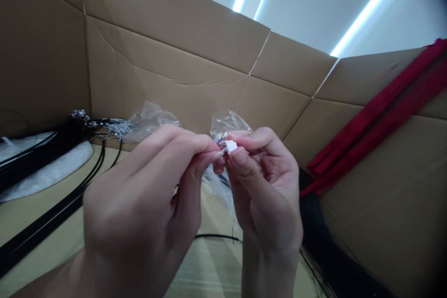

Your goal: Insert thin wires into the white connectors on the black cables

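Note:
Between the thumb and forefinger of my right hand (267, 181) is a small white plug connector (231, 146). Thin wires (222, 151), white and dark, run from its left side into the fingertips of my left hand (150, 191), which is closed in a pinch on them. Both hands are raised in the middle of the view, fingertips nearly touching. My left fingers hide most of the wires, so I cannot tell how far each one sits inside the connector. Below the hands, a black cable (218, 236) lies across the surface.
A bundle of black cables (38, 160) with bare wire ends lies at left on bubble wrap (75, 160). Clear plastic bags (153, 118) stand behind my hands. Cardboard walls (167, 56) enclose the work surface (209, 274). Red fabric straps (377, 121) hang at right above more black cables (335, 251).

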Motion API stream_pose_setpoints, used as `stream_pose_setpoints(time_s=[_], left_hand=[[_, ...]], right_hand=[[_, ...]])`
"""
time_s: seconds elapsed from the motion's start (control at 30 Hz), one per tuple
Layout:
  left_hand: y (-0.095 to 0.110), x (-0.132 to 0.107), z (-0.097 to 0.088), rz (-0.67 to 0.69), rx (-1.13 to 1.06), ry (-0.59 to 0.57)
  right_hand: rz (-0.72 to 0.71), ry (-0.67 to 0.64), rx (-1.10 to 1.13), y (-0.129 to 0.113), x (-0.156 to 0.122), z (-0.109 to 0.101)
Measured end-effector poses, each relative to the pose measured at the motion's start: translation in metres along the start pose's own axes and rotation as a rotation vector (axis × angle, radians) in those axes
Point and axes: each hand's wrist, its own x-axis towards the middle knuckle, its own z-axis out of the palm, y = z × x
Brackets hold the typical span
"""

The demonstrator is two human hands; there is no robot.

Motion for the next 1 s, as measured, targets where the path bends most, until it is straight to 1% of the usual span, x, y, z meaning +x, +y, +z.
stream_pose_setpoints(time_s=[0.13, 0.33, 0.47, 0.57, 0.6, 0.67, 0.73, 0.83, 0.9, 1.0], left_hand=[[0.001, 0.003, 0.0, -0.003, -0.021, -0.015], [0.0, 0.001, -0.001, -0.029, -0.004, -0.014], [-0.003, -0.002, -0.003, -0.031, -0.016, -0.016], [-0.004, -0.004, -0.002, -0.029, -0.031, -0.039], [-0.004, -0.005, -0.002, -0.042, -0.038, -0.038], [-0.003, -0.006, 0.002, -0.125, -0.104, -0.039], [-0.002, -0.005, 0.005, -0.239, -0.262, -0.051], [-0.002, -0.002, 0.009, -0.359, -0.46, -0.111], [-0.004, 0.0, 0.008, -0.369, -0.488, -0.187], [-0.006, 0.001, 0.007, -0.341, -0.455, -0.307]], right_hand=[[-0.014, -0.051, -0.014, 0.0, 0.002, -0.002], [-0.028, -0.047, 0.02, 0.002, 0.001, 0.001], [0.024, -0.064, 0.086, 0.002, 0.003, 0.0], [0.07, -0.058, 0.176, 0.003, 0.006, -0.002], [0.084, -0.055, 0.213, 0.003, 0.007, -0.002], [0.119, -0.056, 0.269, 0.002, 0.008, -0.003], [0.149, -0.061, 0.291, -0.001, 0.008, -0.005], [0.168, -0.057, 0.279, -0.004, 0.007, -0.008], [0.168, -0.037, 0.252, -0.008, 0.005, -0.01], [0.195, -0.019, 0.181, -0.015, -0.001, -0.015]])
